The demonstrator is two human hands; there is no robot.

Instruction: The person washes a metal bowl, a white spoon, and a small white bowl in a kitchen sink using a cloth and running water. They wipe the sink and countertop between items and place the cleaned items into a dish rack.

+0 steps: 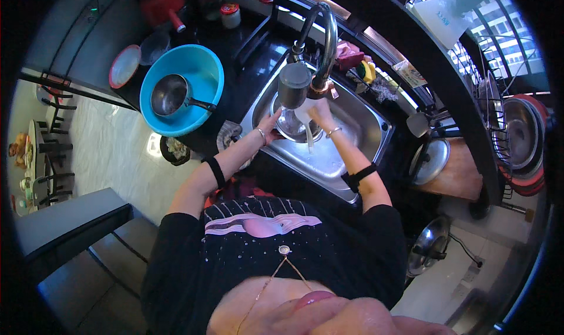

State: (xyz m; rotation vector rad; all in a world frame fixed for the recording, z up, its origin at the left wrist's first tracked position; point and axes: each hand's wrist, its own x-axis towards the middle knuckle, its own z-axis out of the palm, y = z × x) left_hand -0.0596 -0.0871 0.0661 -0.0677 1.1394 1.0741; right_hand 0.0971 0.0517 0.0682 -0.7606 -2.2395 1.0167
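Note:
In the sink's left half rests a round stainless-steel bowl [288, 122]. My left hand [269, 124] grips its left rim, with the thumb up on the edge. Over the bowl's right side, my right hand [320, 114] is slightly blurred and holds a pale utensil [308, 126]; its narrow handle hangs toward me across the bowl's near rim. The tall curved faucet [328, 40] and its dark grey cylindrical attachment [294, 85] hide part of the bowl. Beneath everything is the stainless-steel sink [304, 165], its floor wet and shiny.
A blue plastic basin [205, 70] holding a saucepan [169, 95] stands left of the sink. Behind the faucet lie a yellow-green sponge [366, 71] and pink cloths [349, 55]. To the right are a pot lid [434, 161] on a wooden board [462, 172] and a wire rack [493, 128].

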